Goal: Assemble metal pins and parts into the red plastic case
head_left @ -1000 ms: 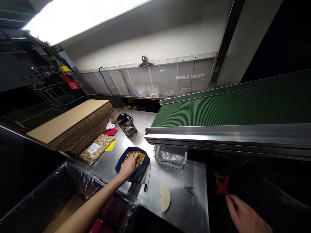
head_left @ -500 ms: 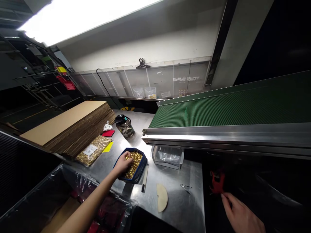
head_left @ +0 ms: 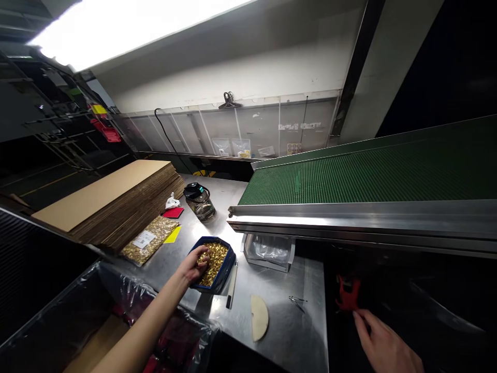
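My left hand (head_left: 193, 265) is in a blue bin (head_left: 224, 277) of small gold-coloured metal pieces (head_left: 217, 253). Its fingers are curled at the surface of the pieces, with the palm side partly turned up; what they hold is too small to make out. At the lower right, my right hand (head_left: 388, 339) pinches the lower edge of a red, irregular object (head_left: 348, 292) between thumb and fingertips. That object is against a dark background, so its exact kind is unclear. A pale pen-like tool (head_left: 232, 285) with a dark end lies beside the bin.
A green conveyor belt (head_left: 330, 178) slopes up to the right over a grey tray (head_left: 267, 251) of clear bags. Stacked cardboard (head_left: 116, 189), a bag of gold pieces (head_left: 155, 233) and a bottle (head_left: 202, 204) stand left. Tweezers (head_left: 297, 300) and a cream half-disc (head_left: 259, 317) lie in front.
My left hand has shifted slightly left and turned, showing more of its palm side and curled fingers. My right hand and the red object stay nearly where they were.
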Demonstrator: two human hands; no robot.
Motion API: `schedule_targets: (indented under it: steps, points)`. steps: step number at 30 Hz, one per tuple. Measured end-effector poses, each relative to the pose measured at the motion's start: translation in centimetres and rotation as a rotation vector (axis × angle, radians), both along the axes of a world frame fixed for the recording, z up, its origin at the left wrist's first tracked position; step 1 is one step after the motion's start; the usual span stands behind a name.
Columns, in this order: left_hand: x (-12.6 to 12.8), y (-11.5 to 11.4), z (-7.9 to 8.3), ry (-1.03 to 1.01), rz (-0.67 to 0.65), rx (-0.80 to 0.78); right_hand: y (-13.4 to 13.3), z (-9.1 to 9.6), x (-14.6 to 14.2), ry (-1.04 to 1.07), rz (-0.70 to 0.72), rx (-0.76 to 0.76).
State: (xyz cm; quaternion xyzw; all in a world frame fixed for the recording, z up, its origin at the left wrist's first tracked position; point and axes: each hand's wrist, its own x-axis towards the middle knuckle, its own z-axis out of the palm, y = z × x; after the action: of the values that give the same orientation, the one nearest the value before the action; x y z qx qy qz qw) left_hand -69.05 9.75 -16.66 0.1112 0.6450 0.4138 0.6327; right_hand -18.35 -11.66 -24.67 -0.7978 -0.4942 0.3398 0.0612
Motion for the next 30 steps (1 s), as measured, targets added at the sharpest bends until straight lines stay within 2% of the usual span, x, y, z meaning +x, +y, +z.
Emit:
schedule_targets:
  steps: [6,13,21,30]
  points:
    - [0.1,0.1,0.9,-0.227,0.120,0.001,0.3,0.7,-0.1,0.011,0.009,-0.051]
    - [0.1,-0.2,0.1,-0.253,0.217,-0.008,0.4,0.4,-0.3,0.004,0.005,-0.031]
    - [0.4,-0.2,-0.5,-0.347,0.177,0.055,0.4,0.6,-0.2,0.006,-0.018,-0.060]
    - [1.2,-0.6,-1.0,-0.226,0.130,0.185,0.3,0.0,-0.2,0.012,-0.035,-0.025]
